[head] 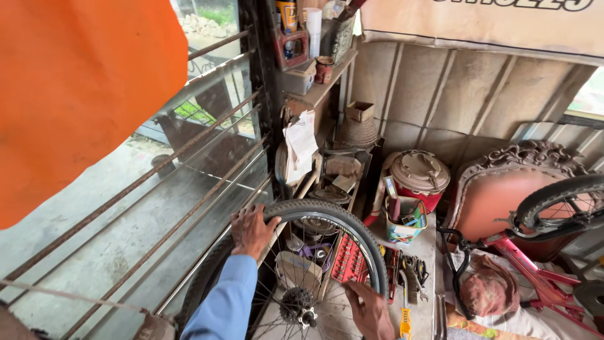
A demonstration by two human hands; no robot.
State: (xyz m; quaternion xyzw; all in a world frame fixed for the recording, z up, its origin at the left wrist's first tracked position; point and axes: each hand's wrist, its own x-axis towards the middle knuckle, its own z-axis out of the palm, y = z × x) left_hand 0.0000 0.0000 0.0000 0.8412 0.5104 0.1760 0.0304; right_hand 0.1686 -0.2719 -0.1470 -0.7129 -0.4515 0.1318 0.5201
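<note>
A bicycle wheel (314, 264) stood upright before the person, its tyre uppermost and its rear sprocket hub (297, 307) low in view. The left hand (250, 230), in a blue sleeve, lay curled over the top of the tyre, fingers closed on the rubber, seemingly to steady the wheel. The right hand (371, 311) rested on the lower right of the rim, among the spokes; how far its grip was closed could not be told, as the fingers were partly out of view. Behind the wheel lay a red socket tray (348, 259), loose hand tools (409, 271) and a small colourful basket (404, 221) on a cluttered desk (425, 245). A red bicycle frame (535, 264) leaned to the right.
</note>
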